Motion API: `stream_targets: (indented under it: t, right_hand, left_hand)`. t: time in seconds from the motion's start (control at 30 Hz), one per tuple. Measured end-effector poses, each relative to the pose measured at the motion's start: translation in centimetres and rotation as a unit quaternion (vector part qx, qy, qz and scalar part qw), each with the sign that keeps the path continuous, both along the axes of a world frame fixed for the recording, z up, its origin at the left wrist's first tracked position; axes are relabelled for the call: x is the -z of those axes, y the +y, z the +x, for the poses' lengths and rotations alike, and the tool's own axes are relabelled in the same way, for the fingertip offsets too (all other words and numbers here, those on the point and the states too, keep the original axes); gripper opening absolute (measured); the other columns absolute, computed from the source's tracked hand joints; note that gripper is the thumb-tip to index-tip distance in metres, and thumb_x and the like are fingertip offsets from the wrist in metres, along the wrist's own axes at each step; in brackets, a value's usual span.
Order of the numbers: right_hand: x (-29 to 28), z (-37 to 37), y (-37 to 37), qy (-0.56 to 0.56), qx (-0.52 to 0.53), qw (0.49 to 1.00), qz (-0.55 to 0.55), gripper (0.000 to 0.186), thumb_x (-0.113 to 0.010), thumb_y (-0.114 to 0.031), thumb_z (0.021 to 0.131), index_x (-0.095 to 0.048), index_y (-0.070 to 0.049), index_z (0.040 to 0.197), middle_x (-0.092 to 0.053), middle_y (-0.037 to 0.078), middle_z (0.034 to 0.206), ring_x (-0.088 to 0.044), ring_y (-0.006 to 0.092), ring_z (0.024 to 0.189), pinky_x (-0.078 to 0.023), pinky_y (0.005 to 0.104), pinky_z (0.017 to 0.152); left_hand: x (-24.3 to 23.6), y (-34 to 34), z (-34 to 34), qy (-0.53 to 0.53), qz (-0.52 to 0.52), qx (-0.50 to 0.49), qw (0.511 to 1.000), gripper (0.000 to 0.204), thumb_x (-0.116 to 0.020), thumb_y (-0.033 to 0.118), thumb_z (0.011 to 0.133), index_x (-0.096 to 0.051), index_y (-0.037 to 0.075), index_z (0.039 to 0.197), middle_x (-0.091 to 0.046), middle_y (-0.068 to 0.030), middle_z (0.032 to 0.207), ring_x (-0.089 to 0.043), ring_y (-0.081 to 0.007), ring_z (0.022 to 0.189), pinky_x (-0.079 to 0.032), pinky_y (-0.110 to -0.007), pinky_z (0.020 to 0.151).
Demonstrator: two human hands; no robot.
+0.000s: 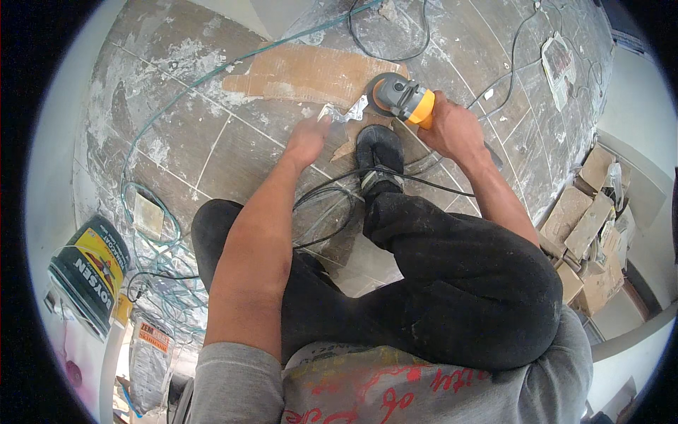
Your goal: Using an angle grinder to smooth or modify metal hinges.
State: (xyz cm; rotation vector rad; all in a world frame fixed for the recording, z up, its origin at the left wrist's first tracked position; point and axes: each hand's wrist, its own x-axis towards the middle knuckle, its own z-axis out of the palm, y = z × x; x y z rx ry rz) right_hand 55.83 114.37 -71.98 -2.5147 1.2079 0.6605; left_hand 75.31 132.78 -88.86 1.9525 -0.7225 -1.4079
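Observation:
My right hand [458,131] is wrapped round the body of a yellow and grey angle grinder [411,102]. Its disc side points left, close to the end of a thin, bent light-coloured strip [349,113], apparently metal. My left hand [308,140] pinches the other end of that strip. Whether disc and strip touch, I cannot tell. Beneath and beyond them a flat piece of brown cardboard [304,74] lies on the floor. Just on the near side of the grinder is my dark shoe [380,150], with a torn cardboard scrap beside it.
Dark cables [332,194] loop around my shoe, and a green hose [152,116] curves along the left. A dark bucket [88,279] and a bag [150,364] stand at lower left. Cardboard boxes [590,219] pile up at right. The tiled floor [233,152] carries white dusty smears.

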Motion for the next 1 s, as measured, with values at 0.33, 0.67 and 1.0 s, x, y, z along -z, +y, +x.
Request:
stream_targets:
  t: [0.33,0.67,1.0]
  right_hand:
    - [-0.24,0.17,0.04,0.001,0.003,1.000,0.002,0.045,-0.070,-0.022,0.072,-0.051,0.000,0.106,-0.068,0.023,0.087,-0.068,0.0406,0.081,-0.055,0.0477,0.071]
    - [-0.24,0.23,0.02,0.001,0.005,1.000,-0.003,0.044,-0.070,-0.022,0.072,-0.051,0.000,0.106,-0.068,0.024,0.086,-0.068,0.0405,0.080,-0.055,0.0475,0.071]
    - [-0.32,0.17,0.01,-0.001,-0.002,1.000,0.005,0.045,-0.070,-0.022,0.072,-0.051,0.000,0.106,-0.068,0.023,0.085,-0.068,0.0405,0.080,-0.055,0.0477,0.071]
  left_hand:
    - [-0.51,-0.16,-0.13,0.027,-0.009,-0.021,0.999,0.041,-0.048,0.040,0.101,-0.053,0.006,0.077,-0.048,0.0006,0.067,-0.042,-0.0118,0.061,-0.038,-0.029,0.058]
    - [0.22,0.01,-0.09,0.031,-0.001,-0.020,0.999,0.041,-0.049,0.041,0.100,-0.053,0.007,0.077,-0.048,0.0006,0.068,-0.043,-0.0112,0.061,-0.037,-0.028,0.057]
    - [-0.35,-0.10,-0.06,0.030,0.008,-0.019,0.999,0.043,-0.049,0.042,0.099,-0.052,0.007,0.076,-0.047,0.0000,0.064,-0.042,-0.0119,0.058,-0.037,-0.029,0.056]
